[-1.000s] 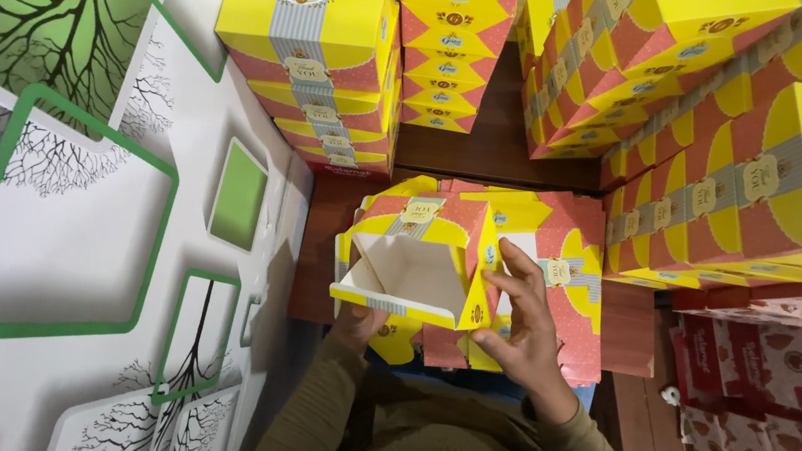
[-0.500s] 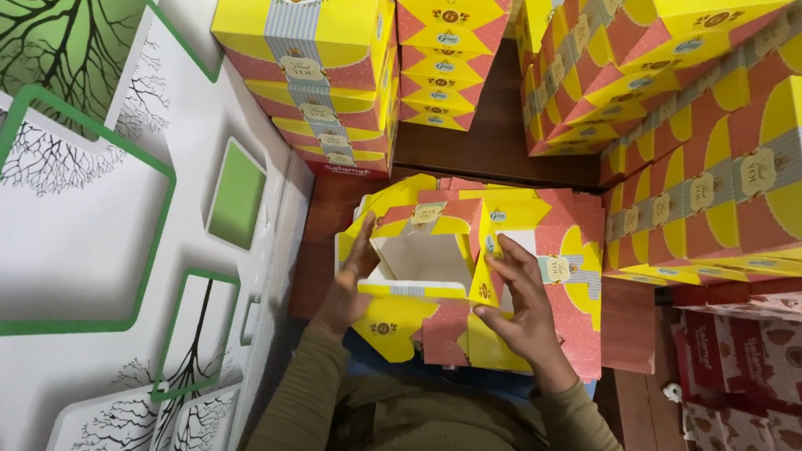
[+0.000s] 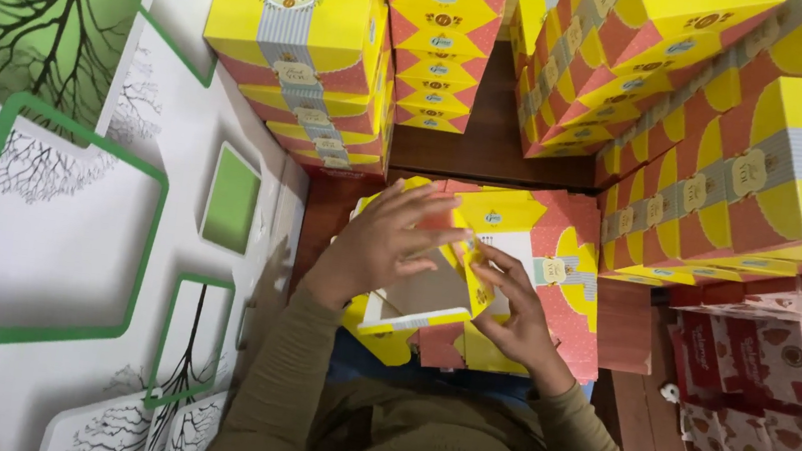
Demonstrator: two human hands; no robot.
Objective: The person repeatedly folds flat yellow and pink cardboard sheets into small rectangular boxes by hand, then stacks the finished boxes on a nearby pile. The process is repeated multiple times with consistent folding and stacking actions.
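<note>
Since half a second ago the left hand (image 3: 384, 244) has swung up from the box's left side and now lies spread across its open top. Largest in view is the wall panel (image 3: 70, 218), white with green frames and tree prints, on the left. Stacks of finished yellow-and-pink boxes (image 3: 713, 140) rise ahead and to the right, on a wooden floor (image 3: 491, 145). The half-folded yellow box (image 3: 433, 300) sits in the person's lap, on flat carton blanks (image 3: 557, 274). The right hand (image 3: 512, 309) pinches a flap at the box's right edge.
</note>
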